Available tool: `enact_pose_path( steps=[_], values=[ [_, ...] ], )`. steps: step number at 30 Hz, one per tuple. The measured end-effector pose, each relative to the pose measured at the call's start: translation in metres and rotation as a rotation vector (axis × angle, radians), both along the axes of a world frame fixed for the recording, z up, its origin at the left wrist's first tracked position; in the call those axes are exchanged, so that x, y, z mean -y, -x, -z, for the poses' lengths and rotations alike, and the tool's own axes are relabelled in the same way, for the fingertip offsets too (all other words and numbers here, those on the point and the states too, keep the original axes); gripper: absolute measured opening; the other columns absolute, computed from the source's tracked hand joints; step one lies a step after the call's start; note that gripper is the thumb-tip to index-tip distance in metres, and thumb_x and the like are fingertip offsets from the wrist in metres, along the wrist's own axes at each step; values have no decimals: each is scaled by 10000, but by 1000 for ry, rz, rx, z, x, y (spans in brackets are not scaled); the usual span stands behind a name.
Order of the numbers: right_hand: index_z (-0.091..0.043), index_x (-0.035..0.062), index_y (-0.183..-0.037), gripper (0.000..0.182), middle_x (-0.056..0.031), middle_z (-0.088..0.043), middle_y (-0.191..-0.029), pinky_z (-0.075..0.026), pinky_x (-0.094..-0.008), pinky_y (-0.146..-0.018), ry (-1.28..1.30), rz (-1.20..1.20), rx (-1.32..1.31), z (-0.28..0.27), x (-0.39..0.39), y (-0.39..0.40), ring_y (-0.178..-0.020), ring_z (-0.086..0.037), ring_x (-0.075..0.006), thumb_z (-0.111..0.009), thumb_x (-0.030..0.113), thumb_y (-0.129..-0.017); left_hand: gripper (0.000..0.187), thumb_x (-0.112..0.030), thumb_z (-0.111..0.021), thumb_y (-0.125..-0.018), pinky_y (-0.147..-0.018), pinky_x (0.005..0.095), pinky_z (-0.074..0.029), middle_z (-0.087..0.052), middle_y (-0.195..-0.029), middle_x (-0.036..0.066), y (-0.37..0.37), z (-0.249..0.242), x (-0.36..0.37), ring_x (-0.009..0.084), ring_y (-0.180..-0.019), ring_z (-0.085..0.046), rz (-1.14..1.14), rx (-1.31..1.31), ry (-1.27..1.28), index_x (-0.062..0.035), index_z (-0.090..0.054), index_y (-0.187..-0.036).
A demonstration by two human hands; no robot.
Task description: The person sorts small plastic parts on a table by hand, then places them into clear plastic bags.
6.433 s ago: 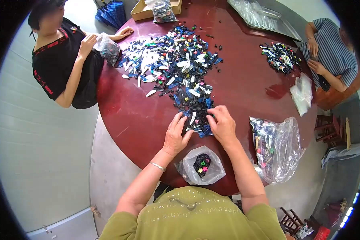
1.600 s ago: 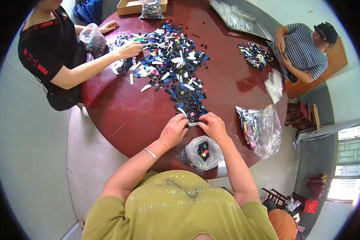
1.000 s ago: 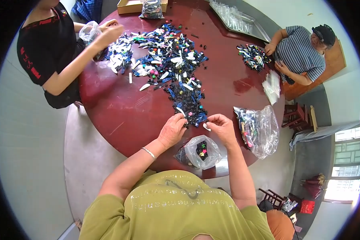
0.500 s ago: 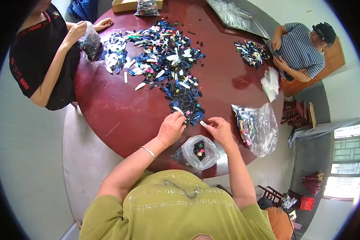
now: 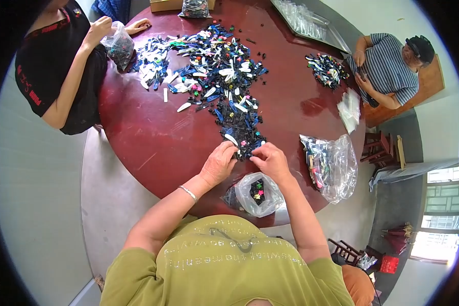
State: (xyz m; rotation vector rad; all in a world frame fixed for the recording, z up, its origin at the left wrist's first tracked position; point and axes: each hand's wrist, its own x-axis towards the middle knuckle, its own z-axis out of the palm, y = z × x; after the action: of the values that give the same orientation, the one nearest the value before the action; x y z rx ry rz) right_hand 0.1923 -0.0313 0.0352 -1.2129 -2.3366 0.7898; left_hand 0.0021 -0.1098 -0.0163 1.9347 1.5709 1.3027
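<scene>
A heap of small hair clips (image 5: 239, 120), black, blue and white with some coloured flower shapes, reaches down the table towards me. At its near end, my left hand (image 5: 219, 163) has its fingers pinched together beside a long white clip (image 5: 231, 139); whatever they hold is hidden. Across from it, my right hand (image 5: 273, 162) bends its closed fingertips into the heap's near right edge, and I cannot make out what is in them. Just below both hands stands an open clear plastic bag (image 5: 274, 200) with black and coloured flower-shaped clips inside.
A fuller clear bag (image 5: 329, 168) of clips lies right of my right hand. Two people sit around the round red table (image 5: 143, 132); one holds a bag of clips (image 5: 120, 48), the other is by a smaller pile (image 5: 325, 70). Flat plastic bags (image 5: 349, 110) and a tray (image 5: 316, 25) lie right.
My right hand has moved left and slightly up to the heap's edge; the pale clip that showed in its fingers is no longer plainly visible. My left hand has barely moved.
</scene>
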Motion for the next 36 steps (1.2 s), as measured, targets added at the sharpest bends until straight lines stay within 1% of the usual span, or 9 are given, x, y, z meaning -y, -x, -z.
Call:
enact_pose_path(
  steps=[6,10,15,19,23,26,29,32,36],
  values=[
    [-716,65,-890,154,-78,-656,-858,-520,-337,-659,-51,12,80,5,2,8,-743,-656,-212,-756,122,-753,329,45,-696,-695,-844,410,-504,-580,-1041,157,1,4,-2,351,-986,-590,9,-14,-40,-17,-582,-997],
    [-682,3,-873,97,-5,-653,-802,-476,-223,-617,343,166,-276,-5,2,-6,-701,-588,-60,-714,13,-782,314,57,-677,-703,-853,412,-501,-579,-1039,157,1,1,-1,353,-990,-589,3,5,-45,-15,-583,-994],
    [-676,8,-957,152,30,-655,-843,-480,-192,-660,772,-23,-541,-78,24,-29,-740,-585,-33,-700,-34,-814,323,77,-658,-705,-849,410,-507,-576,-1046,158,3,2,-1,352,-986,-591,16,36,-59,-16,-585,-1005],
    [-686,7,-940,128,14,-660,-858,-482,-193,-676,705,-28,-451,-87,26,-25,-778,-597,-33,-716,-10,-816,340,70,-676,-703,-841,408,-511,-576,-1051,155,-1,4,-2,349,-979,-595,40,67,-49,-18,-584,-1018],
    [-714,-2,-944,147,-38,-689,-812,-503,-243,-676,326,-41,-209,-21,0,-6,-739,-626,-90,-725,40,-804,386,44,-720,-689,-866,412,-504,-568,-1087,166,-4,4,-1,356,-1016,-584,38,48,-39,-16,-584,-1046],
    [-731,54,-930,176,-76,-709,-845,-531,-304,-703,517,-64,-41,5,-6,5,-759,-677,-169,-748,107,-763,421,34,-739,-676,-892,419,-496,-560,-1118,175,-1,1,4,364,-1049,-572,24,20,-52,-15,-584,-1064],
    [-728,73,-899,155,-76,-701,-821,-531,-318,-678,311,-84,148,-11,-1,18,-727,-678,-199,-752,138,-761,436,29,-744,-669,-914,424,-489,-555,-1133,179,5,-1,12,367,-1069,-563,6,-49,-49,-17,-584,-1071],
    [-721,93,-904,159,-72,-700,-813,-530,-332,-651,191,-123,152,-3,-1,17,-696,-674,-223,-750,160,-762,424,13,-748,-667,-920,424,-484,-557,-1120,175,6,-3,14,363,-1062,-564,5,-75,-19,-21,-586,-1058],
    [-701,55,-908,152,-47,-696,-804,-516,-292,-632,357,-32,-23,0,-2,8,-676,-653,-142,-748,127,-783,356,-23,-744,-681,-892,416,-487,-565,-1079,160,2,-6,6,350,-1021,-571,-9,-128,44,-26,-598,-1006]
  ],
)
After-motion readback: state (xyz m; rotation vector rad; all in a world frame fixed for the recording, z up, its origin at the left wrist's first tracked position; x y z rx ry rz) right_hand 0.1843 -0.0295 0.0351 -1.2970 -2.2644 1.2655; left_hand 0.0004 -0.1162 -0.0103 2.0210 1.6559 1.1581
